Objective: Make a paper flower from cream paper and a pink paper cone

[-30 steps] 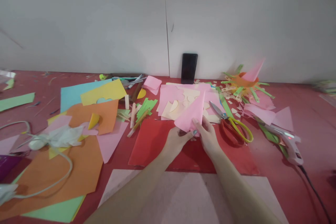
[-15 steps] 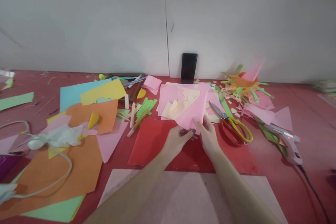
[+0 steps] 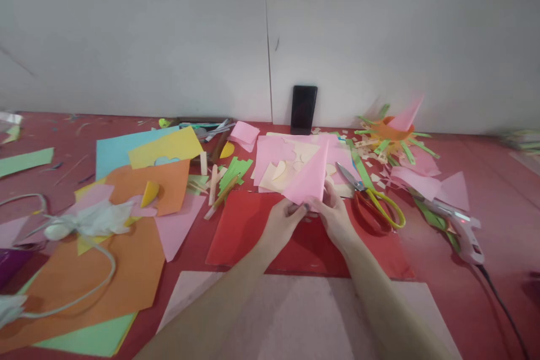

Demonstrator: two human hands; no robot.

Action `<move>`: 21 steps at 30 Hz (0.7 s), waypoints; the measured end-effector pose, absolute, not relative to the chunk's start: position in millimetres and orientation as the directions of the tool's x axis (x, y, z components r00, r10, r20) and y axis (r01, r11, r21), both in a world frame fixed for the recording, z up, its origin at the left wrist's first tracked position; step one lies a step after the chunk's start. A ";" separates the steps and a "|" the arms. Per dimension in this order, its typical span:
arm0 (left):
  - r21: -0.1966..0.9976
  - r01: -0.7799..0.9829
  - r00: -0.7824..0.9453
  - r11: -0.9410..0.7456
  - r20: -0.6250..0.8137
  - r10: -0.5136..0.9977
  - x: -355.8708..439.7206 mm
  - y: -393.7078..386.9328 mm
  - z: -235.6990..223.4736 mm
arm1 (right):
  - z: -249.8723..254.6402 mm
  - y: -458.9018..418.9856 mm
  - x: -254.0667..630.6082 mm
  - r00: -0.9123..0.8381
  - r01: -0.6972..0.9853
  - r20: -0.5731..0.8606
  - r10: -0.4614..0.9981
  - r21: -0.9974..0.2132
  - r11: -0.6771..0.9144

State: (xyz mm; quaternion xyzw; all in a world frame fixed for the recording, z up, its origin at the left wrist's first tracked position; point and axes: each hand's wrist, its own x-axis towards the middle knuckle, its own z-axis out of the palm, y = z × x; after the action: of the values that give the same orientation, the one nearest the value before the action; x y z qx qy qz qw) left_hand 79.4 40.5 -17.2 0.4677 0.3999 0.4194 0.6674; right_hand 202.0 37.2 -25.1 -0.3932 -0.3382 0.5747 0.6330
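Between my hands is a pink paper cone [image 3: 311, 175], its point upward and its wide end toward me. My left hand [image 3: 283, 221] pinches the lower left edge of the cone, fingers closed. On the lower right edge, my right hand [image 3: 333, 212] grips the same paper, with some fingertips hidden behind it. Both hands are above a red board [image 3: 248, 230]. Scissors [image 3: 371, 194] with red and yellow handles lie just right of my right hand. Behind the cone are pink sheets [image 3: 270, 152] and cream paper cut-outs [image 3: 272, 180].
A phone [image 3: 304, 109] leans on the wall. At right are a glue gun [image 3: 464, 233] with a black cord and an orange paper piece [image 3: 394, 130] with green strips. Coloured sheets [image 3: 126, 259], a white cable [image 3: 112, 270] and green strips [image 3: 234, 171] lie left.
The pink paper has turned into a narrower, more upright cone shape. My right hand has shifted slightly down along its edge; the left stays at the lower left.
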 end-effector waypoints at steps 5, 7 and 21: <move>0.963 -0.175 0.319 0.207 -0.143 0.937 79.0 39.0 -11.7 | -28.2 38.5 206.0 0.070 -0.431 -0.034 0.997 -0.902 -0.001; 0.962 -0.182 0.330 0.205 -0.137 0.934 78.9 38.3 -10.2 | -28.0 38.9 206.4 0.071 -0.432 -0.031 0.997 -0.902 0.003; 0.977 -0.150 0.313 0.150 -0.097 0.945 77.4 39.0 -17.4 | -21.2 37.5 209.9 -0.008 -0.537 -0.106 0.994 -0.839 -0.093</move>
State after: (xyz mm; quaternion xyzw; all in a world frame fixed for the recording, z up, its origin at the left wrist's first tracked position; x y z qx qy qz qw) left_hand 77.4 39.0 -17.4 0.4936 0.4023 0.4259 0.6427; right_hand 209.9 37.5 -21.2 -0.3713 -0.3081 0.6394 0.5986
